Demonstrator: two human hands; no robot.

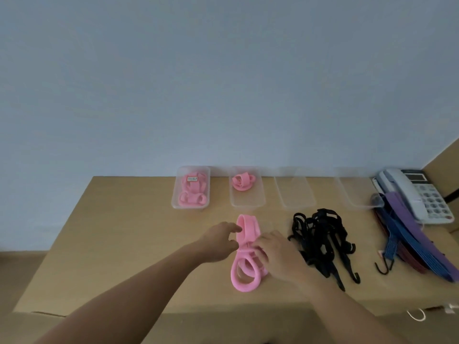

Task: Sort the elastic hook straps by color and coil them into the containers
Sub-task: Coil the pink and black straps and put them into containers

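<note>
Centrally, left hand (221, 240) and right hand (275, 254) pinch the looped pink strap (249, 228) at its middle; it lies on the worktop (124, 232), before the containers (247, 203), beside black straps (320, 239).

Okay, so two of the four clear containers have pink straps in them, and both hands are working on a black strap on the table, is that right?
Not quite. In the head view the left hand and right hand are on a pink strap, not a black one. The rest stands.
</note>
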